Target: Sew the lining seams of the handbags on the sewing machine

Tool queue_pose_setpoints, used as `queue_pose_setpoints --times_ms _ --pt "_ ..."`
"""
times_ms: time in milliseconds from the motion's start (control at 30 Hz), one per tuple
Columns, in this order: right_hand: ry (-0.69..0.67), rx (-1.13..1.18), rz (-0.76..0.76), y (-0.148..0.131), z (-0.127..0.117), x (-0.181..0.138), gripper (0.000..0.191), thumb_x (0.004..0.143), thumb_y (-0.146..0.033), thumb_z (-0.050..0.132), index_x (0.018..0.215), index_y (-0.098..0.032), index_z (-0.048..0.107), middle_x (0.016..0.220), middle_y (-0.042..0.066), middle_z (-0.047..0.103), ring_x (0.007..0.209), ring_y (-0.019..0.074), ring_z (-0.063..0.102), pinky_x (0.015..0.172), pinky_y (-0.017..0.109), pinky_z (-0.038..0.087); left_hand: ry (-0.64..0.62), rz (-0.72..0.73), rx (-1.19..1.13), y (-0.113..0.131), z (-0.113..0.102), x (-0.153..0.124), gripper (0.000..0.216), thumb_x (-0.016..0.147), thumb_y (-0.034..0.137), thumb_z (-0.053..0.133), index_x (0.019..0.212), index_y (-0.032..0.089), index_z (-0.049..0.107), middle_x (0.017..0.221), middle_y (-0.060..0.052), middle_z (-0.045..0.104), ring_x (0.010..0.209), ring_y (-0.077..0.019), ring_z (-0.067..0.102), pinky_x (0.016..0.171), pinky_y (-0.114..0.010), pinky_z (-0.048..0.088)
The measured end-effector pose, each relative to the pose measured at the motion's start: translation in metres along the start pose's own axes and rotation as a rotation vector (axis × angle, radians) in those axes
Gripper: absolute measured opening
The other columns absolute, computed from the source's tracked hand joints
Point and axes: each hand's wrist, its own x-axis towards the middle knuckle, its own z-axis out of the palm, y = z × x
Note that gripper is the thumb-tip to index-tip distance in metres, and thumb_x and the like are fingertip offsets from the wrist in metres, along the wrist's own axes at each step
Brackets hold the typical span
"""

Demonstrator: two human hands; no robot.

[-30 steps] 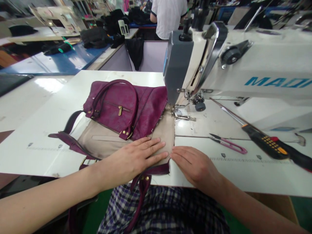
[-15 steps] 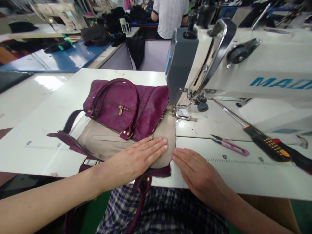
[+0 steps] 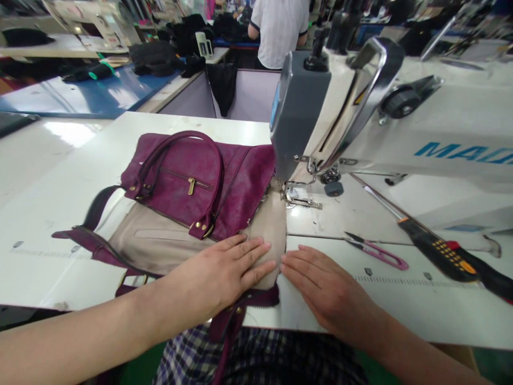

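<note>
While both hands [image 3: 224,270] stay flat, bag [image 3: 192,187] shifts left.

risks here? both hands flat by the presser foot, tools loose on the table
1. Left hand and right hand press the beige lining in line with the presser foot; fingers could drift toward it.
2. The bag's handle lies close beside the machine head and might snag.
3. The thread snips lie open-tipped near the right hand.

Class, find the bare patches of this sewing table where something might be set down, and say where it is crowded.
Bare: the table left of the purple bag, and behind it. Crowded: the right, with snips and screwdriver, and the front, where the left hand presses the lining beside the right hand.
</note>
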Motion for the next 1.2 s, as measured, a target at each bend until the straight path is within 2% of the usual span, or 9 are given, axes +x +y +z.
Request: queue_pose_setpoints --times_ms 300,433,533,733,967,1067,1200 --pt "0.059 -0.062 -0.03 0.033 0.002 0.025 0.035 0.089 0.001 0.037 0.113 -0.001 0.063 0.111 0.017 0.064 0.104 0.0271 0.057 0.095 0.049 0.052 -0.031 -0.025 0.014 -0.042 -0.005 0.021 0.05 0.096 0.017 0.041 0.145 0.024 0.032 0.15 -0.01 0.034 0.137 -0.0241 0.035 0.113 -0.04 0.027" --pt "0.07 -0.063 0.011 0.047 0.005 0.031 0.037 0.088 0.0 0.037 0.116 -0.001 0.061 0.114 0.017 0.063 0.108 0.0272 0.055 0.097 0.051 0.049 0.026 0.002 0.035 -0.055 -0.003 0.025 0.049 0.098 0.014 0.034 0.146 0.021 0.03 0.15 -0.005 0.035 0.139 -0.0184 0.03 0.119 -0.037 0.01" --pt "0.078 -0.045 0.067 0.054 0.007 0.032 0.039 0.085 -0.001 0.038 0.118 -0.003 0.06 0.117 0.016 0.061 0.11 0.0278 0.053 0.1 0.052 0.047 0.053 0.047 -0.001 -0.058 -0.001 0.027 0.046 0.099 0.014 0.03 0.146 0.014 0.03 0.147 -0.004 0.04 0.136 -0.0141 0.034 0.119 -0.031 0.002" --pt "0.099 -0.028 0.099 0.054 0.007 0.034 0.039 0.084 -0.002 0.039 0.116 -0.003 0.061 0.115 0.016 0.062 0.11 0.0277 0.052 0.1 0.052 0.045 0.033 0.022 -0.107 -0.066 -0.002 0.033 0.045 0.101 0.017 0.028 0.146 0.016 0.031 0.148 -0.002 0.039 0.134 -0.0146 0.037 0.114 -0.028 0.018" --pt "0.084 -0.005 0.161 0.054 0.006 0.037 0.04 0.082 -0.006 0.042 0.118 -0.006 0.059 0.117 0.015 0.059 0.112 0.0278 0.05 0.099 0.051 0.045 -0.008 0.026 -0.226 -0.075 -0.006 0.038 0.043 0.101 0.018 0.028 0.144 0.019 0.036 0.148 -0.002 0.038 0.136 -0.0118 0.035 0.114 -0.028 0.022" --pt "0.042 -0.039 0.208 0.055 0.007 0.036 0.045 0.082 -0.008 0.042 0.125 -0.003 0.055 0.121 0.016 0.055 0.116 0.0284 0.046 0.103 0.05 0.042 -0.008 -0.007 -0.241 -0.081 -0.005 0.042 0.044 0.1 0.016 0.03 0.144 0.019 0.036 0.148 -0.002 0.038 0.136 -0.0121 0.035 0.114 -0.029 0.022" --pt "-0.031 -0.087 0.275 0.053 0.006 0.035 0.052 0.084 -0.011 0.04 0.135 0.0 0.046 0.129 0.017 0.047 0.123 0.0292 0.04 0.109 0.048 0.035 0.041 0.019 -0.24 -0.098 -0.001 0.05 0.044 0.097 0.014 0.035 0.14 0.015 0.041 0.146 -0.005 0.041 0.135 -0.0152 0.037 0.112 -0.031 0.027"
